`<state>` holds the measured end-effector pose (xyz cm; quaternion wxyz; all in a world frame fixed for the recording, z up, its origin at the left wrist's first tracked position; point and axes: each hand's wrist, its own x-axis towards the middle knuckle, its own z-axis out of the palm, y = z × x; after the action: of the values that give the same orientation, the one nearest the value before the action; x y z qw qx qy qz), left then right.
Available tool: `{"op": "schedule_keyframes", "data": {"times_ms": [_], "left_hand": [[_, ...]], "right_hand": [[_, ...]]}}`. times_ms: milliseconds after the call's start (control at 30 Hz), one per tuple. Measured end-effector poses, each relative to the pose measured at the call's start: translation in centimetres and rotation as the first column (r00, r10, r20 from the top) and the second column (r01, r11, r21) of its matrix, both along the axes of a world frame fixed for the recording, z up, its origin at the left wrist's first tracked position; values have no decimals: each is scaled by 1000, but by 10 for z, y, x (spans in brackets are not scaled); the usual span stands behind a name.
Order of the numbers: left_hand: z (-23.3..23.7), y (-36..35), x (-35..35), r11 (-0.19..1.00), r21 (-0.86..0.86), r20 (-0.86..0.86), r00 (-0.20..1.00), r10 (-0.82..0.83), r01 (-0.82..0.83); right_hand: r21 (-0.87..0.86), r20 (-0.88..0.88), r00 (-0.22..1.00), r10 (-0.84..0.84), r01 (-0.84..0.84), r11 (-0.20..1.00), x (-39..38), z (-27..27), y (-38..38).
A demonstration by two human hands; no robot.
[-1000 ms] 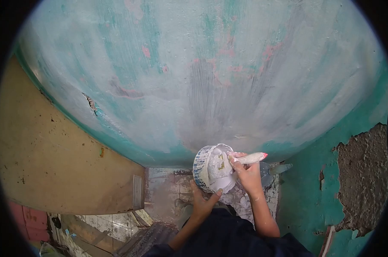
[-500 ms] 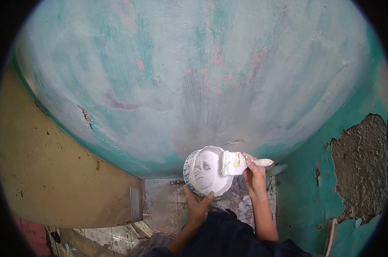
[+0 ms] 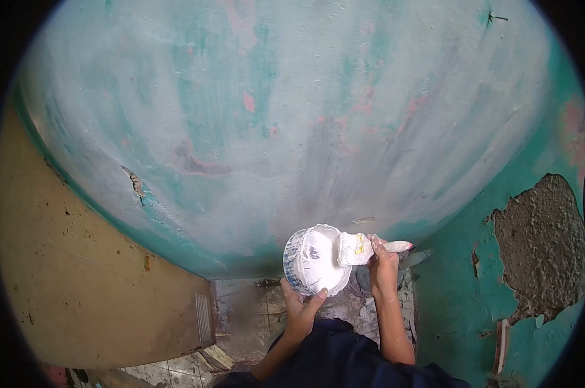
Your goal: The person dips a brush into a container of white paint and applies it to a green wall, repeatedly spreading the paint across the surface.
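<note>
My left hand [image 3: 300, 313] grips the near-left rim of a round tub [image 3: 295, 262], thumb over the edge and fingers around its side. White paint [image 3: 328, 268] coats the inside of the tub, with a dark smudge near its middle. My right hand [image 3: 384, 266] is closed around the handle of a wide paintbrush [image 3: 355, 249]. The brush head is caked in white and overlaps the tub's right rim. In front of both hands rises the wall [image 3: 266, 168], streaked thinly with white over green and pink patches.
At the right, the green side wall has a large patch of exposed rough plaster [image 3: 541, 249]. A brown panel [image 3: 105, 278] with a small vent stands at the left. Rubble and dust lie on the tiled floor [image 3: 241, 304]. A nail [image 3: 497, 17] sticks out of the wall high up.
The view has shifted, so the wall's marks sit further right and a nail shows at top right. The tub has tipped slightly; both hands keep their holds.
</note>
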<state>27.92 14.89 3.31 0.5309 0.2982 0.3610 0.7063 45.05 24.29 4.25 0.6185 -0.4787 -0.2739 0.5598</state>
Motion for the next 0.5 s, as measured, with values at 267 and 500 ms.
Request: {"op": "schedule_keyframes", "data": {"times_ms": [267,500], "left_hand": [[-1,5,-36,996,-30,3,996,-89,89],[-12,9,-60,994,-28,34,994,-104,105]], "right_hand": [[101,164,983,-82,66,993,-40,-5,6],[113,190,965,-180,161,981,-60,-19,11]]}}
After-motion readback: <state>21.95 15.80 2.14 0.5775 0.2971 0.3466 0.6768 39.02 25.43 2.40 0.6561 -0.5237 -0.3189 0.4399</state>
